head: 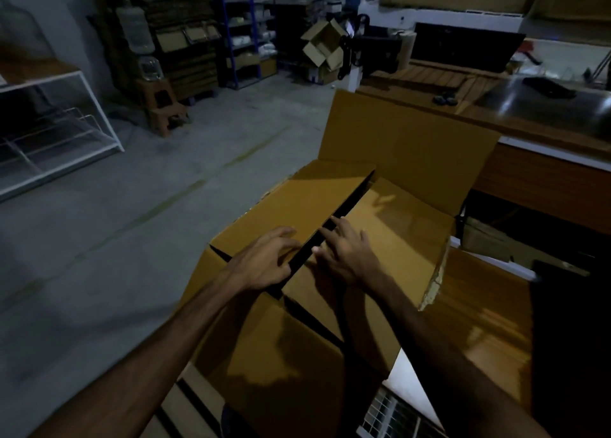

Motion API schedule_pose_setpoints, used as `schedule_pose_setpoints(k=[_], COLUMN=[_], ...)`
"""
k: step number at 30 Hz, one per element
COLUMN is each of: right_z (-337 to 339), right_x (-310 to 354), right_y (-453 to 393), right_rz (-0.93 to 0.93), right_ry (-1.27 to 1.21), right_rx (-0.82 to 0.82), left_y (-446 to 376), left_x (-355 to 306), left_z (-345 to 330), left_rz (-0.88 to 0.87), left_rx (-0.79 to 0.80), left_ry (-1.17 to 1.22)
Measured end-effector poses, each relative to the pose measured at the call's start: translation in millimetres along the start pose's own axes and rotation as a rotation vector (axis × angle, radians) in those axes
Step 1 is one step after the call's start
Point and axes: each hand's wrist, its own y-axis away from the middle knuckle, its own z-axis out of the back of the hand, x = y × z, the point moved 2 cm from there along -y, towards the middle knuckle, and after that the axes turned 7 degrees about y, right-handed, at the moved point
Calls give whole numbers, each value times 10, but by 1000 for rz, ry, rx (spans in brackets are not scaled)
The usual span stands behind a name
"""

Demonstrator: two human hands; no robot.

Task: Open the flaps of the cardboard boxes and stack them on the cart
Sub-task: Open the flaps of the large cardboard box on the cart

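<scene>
- The cardboard box (330, 226) sits in front of the person, partly on the wooden worktop (479, 322); its far flap (406, 133) stands upright and the near flap (281, 355) hangs outward.
- The left inner flap (291, 202) and right inner flap (396, 226) lie nearly flat, with a dark slit between them.
- To do this step well, each inner flap should probably be lifted at its free edge and folded fully outward, so it does not spring back.
- The left hand (264, 259) curls its grip over the left flap's edge, fingertips in the slit.
- The right hand (344, 249) rests spread on the right flap beside the slit, gripping nothing.
</scene>
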Motion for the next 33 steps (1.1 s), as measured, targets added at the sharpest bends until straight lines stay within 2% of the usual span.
schedule_pose_setpoints(k=[3,6,8,13,17,21,25,29,33], right_z=[-82,-262,-377,-505,-408,-317,-327,-399,-406], right_x=[165,246,305,427,526,539,651,838,957], right_y=[27,101,172,261,268,248,293,365,399], right_rz=[63,87,87,56,34,18,-5,-35,-96], right_ry=[12,84,115,152,191,244,326,388,362], right_rx=[-40,110,190,226,218,233,268,265,208], left_y=[37,62,71,46,28,-17,-29,71,208], left_x=[-98,-67,9,395,807,1269,1635,2020,2265], left_z=[214,450,657,1107,1386,1495,1288,875,450], left_rz=[-48,-152,-154,-148,-76,180,336,459,496], left_rx=[-96,-253,-371,-562,-710,-861,-807,-550,-325], left_ry=[-39,-102,-116,-131,-158,-157,-114,-18,104])
